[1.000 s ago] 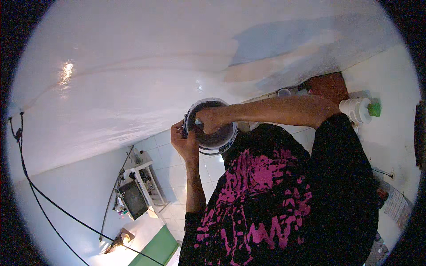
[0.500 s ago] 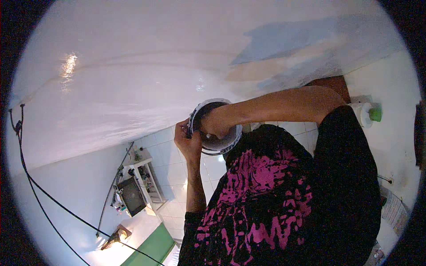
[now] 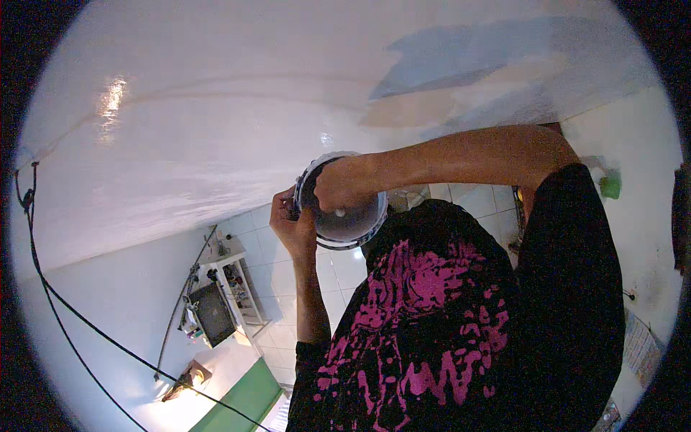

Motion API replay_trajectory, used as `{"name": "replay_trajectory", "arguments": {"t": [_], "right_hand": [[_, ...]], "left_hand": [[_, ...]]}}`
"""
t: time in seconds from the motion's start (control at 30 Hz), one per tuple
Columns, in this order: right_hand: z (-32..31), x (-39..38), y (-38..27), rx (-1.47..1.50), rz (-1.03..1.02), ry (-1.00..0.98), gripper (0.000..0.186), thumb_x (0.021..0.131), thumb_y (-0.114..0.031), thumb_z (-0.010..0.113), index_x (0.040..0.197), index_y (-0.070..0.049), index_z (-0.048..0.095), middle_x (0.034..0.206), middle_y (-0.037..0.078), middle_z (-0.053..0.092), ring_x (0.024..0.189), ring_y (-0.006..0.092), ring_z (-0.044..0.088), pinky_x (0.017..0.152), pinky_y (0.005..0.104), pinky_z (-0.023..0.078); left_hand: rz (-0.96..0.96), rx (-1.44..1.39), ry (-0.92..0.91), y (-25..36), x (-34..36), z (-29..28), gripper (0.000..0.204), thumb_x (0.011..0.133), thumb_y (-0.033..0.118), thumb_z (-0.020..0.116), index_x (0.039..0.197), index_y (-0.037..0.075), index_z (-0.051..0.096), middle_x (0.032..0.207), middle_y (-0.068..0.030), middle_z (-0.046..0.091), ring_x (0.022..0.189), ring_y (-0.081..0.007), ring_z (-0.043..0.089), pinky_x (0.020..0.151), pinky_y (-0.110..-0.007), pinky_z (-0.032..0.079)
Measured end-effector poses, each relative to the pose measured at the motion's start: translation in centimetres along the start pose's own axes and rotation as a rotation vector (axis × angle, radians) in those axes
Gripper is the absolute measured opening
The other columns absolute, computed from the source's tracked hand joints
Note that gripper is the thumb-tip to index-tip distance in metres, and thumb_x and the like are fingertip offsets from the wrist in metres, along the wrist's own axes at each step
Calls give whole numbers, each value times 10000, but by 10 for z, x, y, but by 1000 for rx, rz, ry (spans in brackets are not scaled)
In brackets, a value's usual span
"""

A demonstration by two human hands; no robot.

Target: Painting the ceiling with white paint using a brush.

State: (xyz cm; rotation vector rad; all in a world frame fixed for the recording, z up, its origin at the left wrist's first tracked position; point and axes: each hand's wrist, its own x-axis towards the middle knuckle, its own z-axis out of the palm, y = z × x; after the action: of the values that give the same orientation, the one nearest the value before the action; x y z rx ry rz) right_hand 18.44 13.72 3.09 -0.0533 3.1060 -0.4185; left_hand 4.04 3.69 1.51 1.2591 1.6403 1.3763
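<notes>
A round paint bucket (image 3: 366,220) with a pale, smeared rim is held up close to my chest, against the white wall. My left hand (image 3: 294,225) grips it by the left side of its rim, fingers curled over the edge. Over the mouth, my right hand (image 3: 344,186) is closed in a fist, its forearm crossing from the right. A small pale round tip (image 3: 340,212) shows just under the fist; the rest of what it may belong to is hidden by my fingers. The bucket's inside looks greyish white and its depth is in shadow.
The wall (image 3: 209,65) has blue and beige patches (image 3: 446,65) toward the right. Dark cables (image 3: 93,327) hang at the left. Below stand a white shelf (image 3: 241,288) with a dark screen (image 3: 212,315) and a green panel (image 3: 248,399), over a tiled floor (image 3: 277,288).
Both hands and the bucket have shifted slightly left and up. My right fist has risen from deeper inside the bucket toward its rim.
</notes>
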Motion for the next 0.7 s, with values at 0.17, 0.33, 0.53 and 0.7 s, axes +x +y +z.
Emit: {"name": "replay_trajectory", "arguments": {"t": [0.17,0.33,0.53,0.7], "right_hand": [[4,-3,-3,141,32,118,155,700,-156,617,785,-46,685,781,173,667,806,352,661,701,467,534],[25,-7,-3,256,137,60,189,651,-138,656,819,-54,680,793,177,661,823,363,651,713,476,527],[16,-6,-4,250,96,-36,229,609,-112,667,829,-47,675,803,179,665,836,359,648,720,480,522],[8,3,-5,183,69,-7,217,622,-124,658,826,-55,685,792,169,666,809,351,653,712,477,520]], "left_hand": [[-68,-58,13,-6,2,-4,249,754,-6,603,991,-62,553,878,-102,641,783,-110,594,713,-233,481],[-65,-107,-17,-8,2,-5,282,707,-49,539,988,-70,549,880,-103,641,781,-113,595,721,-239,484],[-58,-8,-8,-10,3,-7,304,702,-55,549,1005,-64,548,879,-103,647,770,-109,595,711,-239,487],[-113,-49,-17,1,2,-4,324,689,-63,548,1012,-63,546,860,-113,657,759,-118,611,696,-240,494]]}}
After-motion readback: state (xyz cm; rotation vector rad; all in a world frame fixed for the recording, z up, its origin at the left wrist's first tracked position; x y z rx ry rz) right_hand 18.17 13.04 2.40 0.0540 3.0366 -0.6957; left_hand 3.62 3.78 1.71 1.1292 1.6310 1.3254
